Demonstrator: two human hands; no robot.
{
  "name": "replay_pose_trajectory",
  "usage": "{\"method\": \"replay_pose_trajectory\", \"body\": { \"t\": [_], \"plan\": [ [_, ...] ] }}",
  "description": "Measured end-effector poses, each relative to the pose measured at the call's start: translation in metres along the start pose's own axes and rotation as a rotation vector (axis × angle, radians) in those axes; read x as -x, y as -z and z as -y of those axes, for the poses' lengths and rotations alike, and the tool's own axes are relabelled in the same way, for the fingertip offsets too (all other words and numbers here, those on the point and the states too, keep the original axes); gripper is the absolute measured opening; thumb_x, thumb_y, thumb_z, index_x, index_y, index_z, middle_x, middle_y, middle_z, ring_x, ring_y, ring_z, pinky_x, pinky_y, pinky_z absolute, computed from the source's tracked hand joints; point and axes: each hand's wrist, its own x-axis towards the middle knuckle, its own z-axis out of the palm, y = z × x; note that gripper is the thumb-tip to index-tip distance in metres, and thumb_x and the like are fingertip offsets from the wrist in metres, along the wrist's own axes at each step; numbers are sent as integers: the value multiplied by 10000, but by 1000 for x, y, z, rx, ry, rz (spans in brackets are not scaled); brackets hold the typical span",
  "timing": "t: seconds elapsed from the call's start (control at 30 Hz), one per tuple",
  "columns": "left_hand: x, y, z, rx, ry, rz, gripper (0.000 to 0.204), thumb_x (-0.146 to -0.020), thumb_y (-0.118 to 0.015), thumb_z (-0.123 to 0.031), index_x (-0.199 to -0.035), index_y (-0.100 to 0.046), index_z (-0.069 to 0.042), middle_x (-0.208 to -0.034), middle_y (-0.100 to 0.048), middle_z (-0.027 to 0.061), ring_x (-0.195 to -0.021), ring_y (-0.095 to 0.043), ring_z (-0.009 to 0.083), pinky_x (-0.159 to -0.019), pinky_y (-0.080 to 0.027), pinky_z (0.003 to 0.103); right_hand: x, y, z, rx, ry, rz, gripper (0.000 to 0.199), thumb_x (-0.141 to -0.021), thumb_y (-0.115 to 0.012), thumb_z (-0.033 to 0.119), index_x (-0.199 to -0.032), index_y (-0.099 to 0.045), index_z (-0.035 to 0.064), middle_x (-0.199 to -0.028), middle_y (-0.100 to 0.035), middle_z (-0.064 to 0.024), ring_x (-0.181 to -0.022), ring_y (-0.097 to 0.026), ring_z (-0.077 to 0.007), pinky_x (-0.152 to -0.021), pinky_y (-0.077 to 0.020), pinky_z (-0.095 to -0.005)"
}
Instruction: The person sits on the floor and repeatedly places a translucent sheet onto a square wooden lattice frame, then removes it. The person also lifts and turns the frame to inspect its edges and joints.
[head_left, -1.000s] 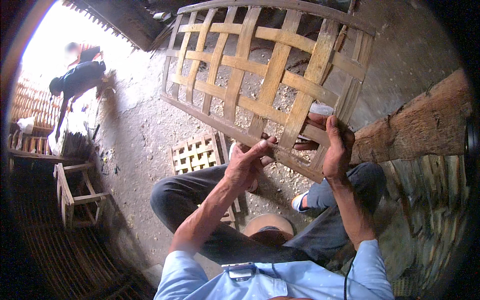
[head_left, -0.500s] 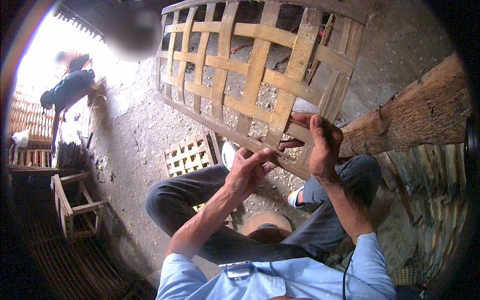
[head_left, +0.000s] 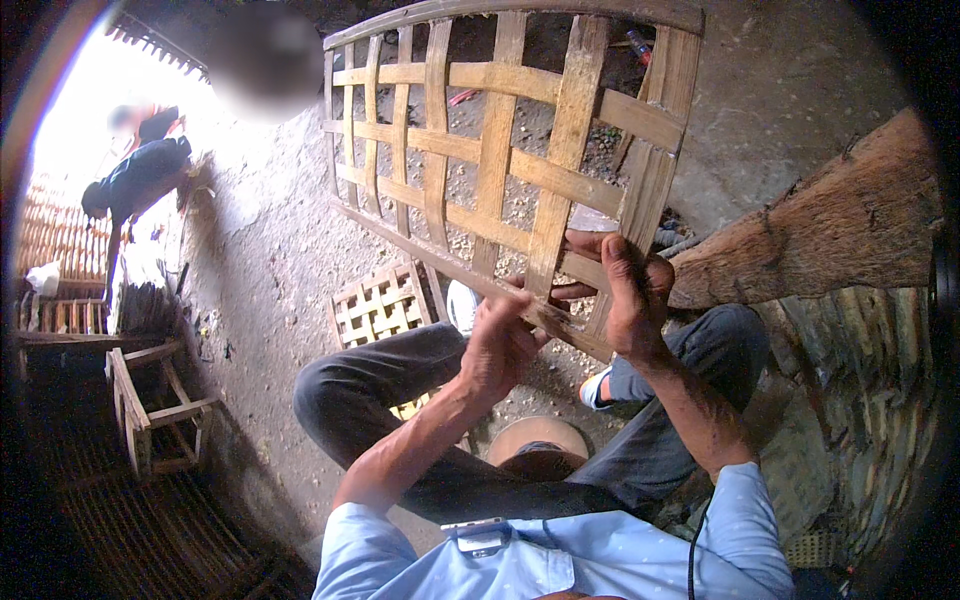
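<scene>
A framed panel of flat woven wood or bamboo strips (head_left: pixel 436 150) is held up at a tilt in front of me. My right hand (head_left: pixel 632 295) is closed around the panel's lower right part, with the thumb on the near side and the fingers reaching through the gaps behind. My left hand (head_left: pixel 500 340) pinches the panel's lower rail a little left of that corner. Its fingertips are somewhat blurred and partly hidden by the thumb. Both hands lie close together, below the lattice and above my knees.
A smaller woven panel (head_left: pixel 382 308) lies on the ground by my left knee. A round brown object (head_left: pixel 538 446) stands between my legs. A rough log (head_left: pixel 810 215) slants in from the right. A wooden stool frame (head_left: pixel 162 408) stands at left; a person (head_left: pixel 140 175) is at far left.
The panel has swung slightly to the left, and its right end has moved with my right hand. My left hand has shifted slightly along the lower rail.
</scene>
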Motion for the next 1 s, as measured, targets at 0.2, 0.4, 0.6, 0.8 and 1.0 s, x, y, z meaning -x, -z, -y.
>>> {"method": "replay_pose_trajectory", "body": {
  "t": [0.2,0.4,0.6,0.8,1.0],
  "plan": [
    [-4,-3,0,-108,32,36,473,-978,-612,-236,-1370,-519,11,-1267,-649,195,-1023,-668,213,-815,-593,324,-2,3,-1,13,11,8,459,-1065,-491,340,-1121,-670,-80,-1056,-718,-186,-877,-735,-257,-685,-659,-384],
    [0,2,-8,-54,-7,136,544,-990,-626,-317,-1398,-470,6,-1269,-637,189,-1039,-687,222,-806,-615,319,-12,4,8,-101,-76,-114,452,-1063,-494,338,-1120,-654,-81,-1065,-707,-203,-884,-736,-293,-633,-668,-398],
    [5,-7,-3,-252,146,218,541,-932,-708,-159,-1385,-479,27,-1249,-648,158,-1049,-689,246,-849,-626,368,-13,5,7,-117,-82,-113,483,-1072,-458,353,-1133,-650,-86,-1044,-709,-195,-851,-738,-286,-639,-666,-391],
    [3,5,8,-44,76,95,379,-1007,-570,-212,-1287,-544,41,-1121,-674,132,-977,-702,228,-792,-636,367,-2,-5,-1,41,23,0,477,-1069,-460,341,-1146,-667,-81,-1049,-729,-183,-827,-740,-242,-679,-650,-350],
    [4,-1,15,-161,91,6,383,-933,-694,-111,-1277,-568,1,-1043,-680,80,-887,-680,162,-755,-584,314,3,-8,-12,139,79,32,472,-1065,-474,354,-1144,-679,-64,-1013,-735,-173,-839,-743,-226,-657,-641,-330]
  ]
}}
